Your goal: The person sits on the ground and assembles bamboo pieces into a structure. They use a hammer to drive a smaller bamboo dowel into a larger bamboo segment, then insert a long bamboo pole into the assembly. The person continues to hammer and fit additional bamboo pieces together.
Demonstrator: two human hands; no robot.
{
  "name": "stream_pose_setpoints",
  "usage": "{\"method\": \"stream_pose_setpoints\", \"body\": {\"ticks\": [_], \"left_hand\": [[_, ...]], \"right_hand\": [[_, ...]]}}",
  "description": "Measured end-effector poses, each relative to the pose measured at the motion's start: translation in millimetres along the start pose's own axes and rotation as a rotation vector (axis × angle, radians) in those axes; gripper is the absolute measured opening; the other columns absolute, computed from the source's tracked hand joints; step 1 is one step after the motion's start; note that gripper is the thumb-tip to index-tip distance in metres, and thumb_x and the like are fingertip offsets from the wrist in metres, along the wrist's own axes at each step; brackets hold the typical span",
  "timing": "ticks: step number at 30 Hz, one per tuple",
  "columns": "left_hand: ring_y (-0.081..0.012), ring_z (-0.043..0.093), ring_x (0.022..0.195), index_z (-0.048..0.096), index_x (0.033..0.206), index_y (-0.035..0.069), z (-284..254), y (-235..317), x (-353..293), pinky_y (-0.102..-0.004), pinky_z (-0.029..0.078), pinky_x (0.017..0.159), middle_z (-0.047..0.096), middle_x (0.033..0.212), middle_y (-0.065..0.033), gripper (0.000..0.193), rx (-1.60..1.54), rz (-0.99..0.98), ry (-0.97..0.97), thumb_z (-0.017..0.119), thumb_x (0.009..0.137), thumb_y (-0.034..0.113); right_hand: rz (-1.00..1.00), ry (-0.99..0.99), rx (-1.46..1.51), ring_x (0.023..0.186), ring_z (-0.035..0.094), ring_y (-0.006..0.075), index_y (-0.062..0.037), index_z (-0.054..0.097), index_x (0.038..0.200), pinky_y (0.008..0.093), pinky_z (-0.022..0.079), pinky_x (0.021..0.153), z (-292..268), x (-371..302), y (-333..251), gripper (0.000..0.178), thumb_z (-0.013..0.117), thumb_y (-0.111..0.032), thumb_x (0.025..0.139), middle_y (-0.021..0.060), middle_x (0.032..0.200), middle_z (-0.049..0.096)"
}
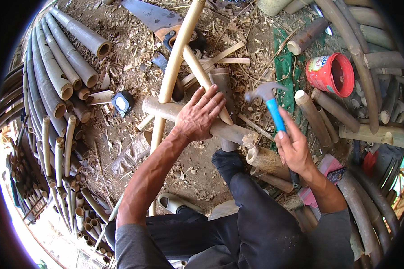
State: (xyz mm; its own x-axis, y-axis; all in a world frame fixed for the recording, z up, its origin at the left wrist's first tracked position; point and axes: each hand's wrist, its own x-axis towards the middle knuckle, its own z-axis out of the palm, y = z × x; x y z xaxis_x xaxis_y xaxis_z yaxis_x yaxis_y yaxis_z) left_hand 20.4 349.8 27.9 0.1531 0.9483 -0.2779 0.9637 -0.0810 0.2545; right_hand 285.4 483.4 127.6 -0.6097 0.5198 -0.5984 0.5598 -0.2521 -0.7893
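Observation:
My left hand (196, 115) lies flat with its fingers stretched over a thick bamboo piece (231, 130) that runs crosswise in front of me. Two slimmer peeled bamboo poles meet this piece: a long pale pole (171, 74) left of the hand, and a shorter pole (201, 69) whose lower end comes out past my fingers. To the right, my right hand (294, 150) is closed around a claw hammer (274, 110). The hammer's metal head is raised, slightly blurred, near the right end of the bamboo piece; part of its blue grip shows above my fingers.
A handsaw (159, 20), a hatchet (159, 60) and a tape measure (122, 102) lie on the shaving-strewn ground. Bamboo poles (72, 49) are piled on the left, with more bamboo (332, 110) on the right beside a red bucket (330, 75). A phone (335, 175) rests on pink material.

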Motion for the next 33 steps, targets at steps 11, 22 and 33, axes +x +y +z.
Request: {"method": "stream_pose_setpoints", "body": {"ticks": [11,22,33], "left_hand": [[-0.0252,0.027,0.147,0.043,0.146,0.006,11,-4,-3,-0.0454,0.014,0.125,0.04,0.153,-0.0105,0.1,-0.018,0.032,0.11,0.079,0.06,0.043],[-0.0256,0.031,0.146,0.045,0.145,0.005,16,-3,-4,-0.0448,0.017,0.125,0.042,0.151,-0.0121,0.094,-0.043,0.053,0.163,0.077,0.062,0.037],[-0.0252,0.032,0.146,0.047,0.144,0.005,17,-3,-5,-0.0455,0.018,0.125,0.044,0.151,-0.0108,0.089,-0.043,0.058,0.167,0.075,0.066,0.038]], "right_hand": [[-0.248,0.146,-0.097,0.066,0.045,0.0062,-0.005,0.035,0.152,0.0227,0.045,0.06,0,28,3,0.052,0.048,-0.012,0.102,0.0025,0.095,0.056],[-0.21,0.161,-0.058,0.076,0.055,0.0112,-0.0037,0.033,0.152,0.0255,0.05,0.069,-2,24,-1,0.053,0.046,-0.01,0.102,0.0125,0.11,0.061],[-0.357,0.347,0.131,0.057,0.054,0.0083,-0.0092,0.034,0.153,0.0234,0.047,0.05,-1,28,-11,0.05,0.044,-0.014,0.104,0.0054,0.085,0.061]]}}
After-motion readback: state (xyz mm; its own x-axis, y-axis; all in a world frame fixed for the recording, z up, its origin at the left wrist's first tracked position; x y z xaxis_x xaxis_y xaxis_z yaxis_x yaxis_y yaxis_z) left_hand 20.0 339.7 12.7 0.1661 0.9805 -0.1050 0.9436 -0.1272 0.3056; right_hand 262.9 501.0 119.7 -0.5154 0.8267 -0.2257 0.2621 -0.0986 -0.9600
